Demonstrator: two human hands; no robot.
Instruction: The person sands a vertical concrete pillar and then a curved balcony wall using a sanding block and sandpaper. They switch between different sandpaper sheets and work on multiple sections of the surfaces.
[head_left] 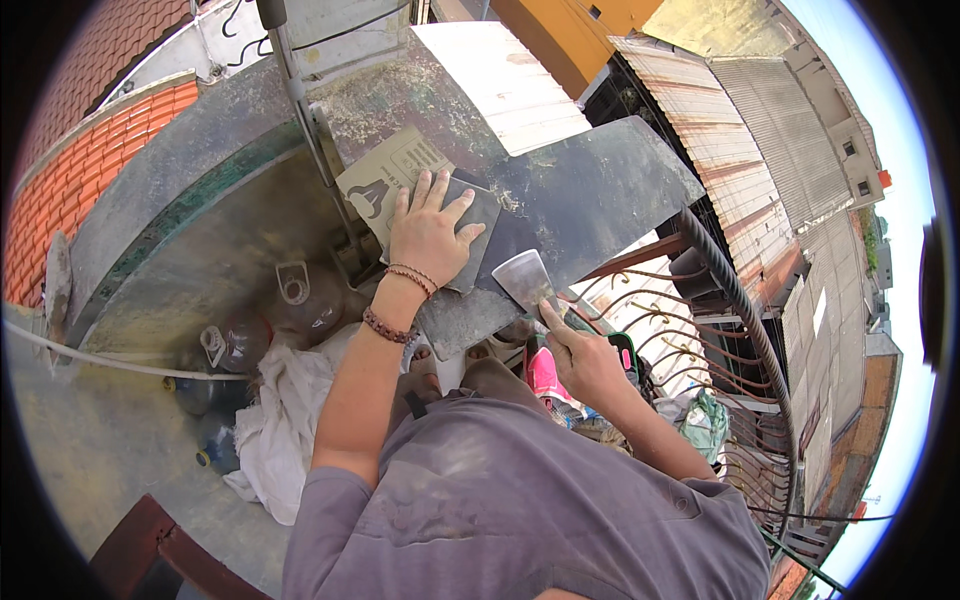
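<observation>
My left hand (430,238) lies flat with its fingers spread on a sheet of sandpaper (378,180), tan and printed on one part and dark grey on another. Under the sandpaper is a weathered grey panel (610,185) with worn, mottled patches. My right hand (588,365) grips a putty knife (523,280) by its handle, most of which is hidden in my fingers. The wide metal blade points up and to the left, over the panel's near edge; whether it touches the panel I cannot tell.
Large clear plastic bottles (312,305) and a white cloth (285,420) lie at lower left. A metal pole (300,95) rises beside the panel. To the right runs a curved railing (750,340) with bent bars, and rooftops spread beyond it. Something pink (543,375) is near my feet.
</observation>
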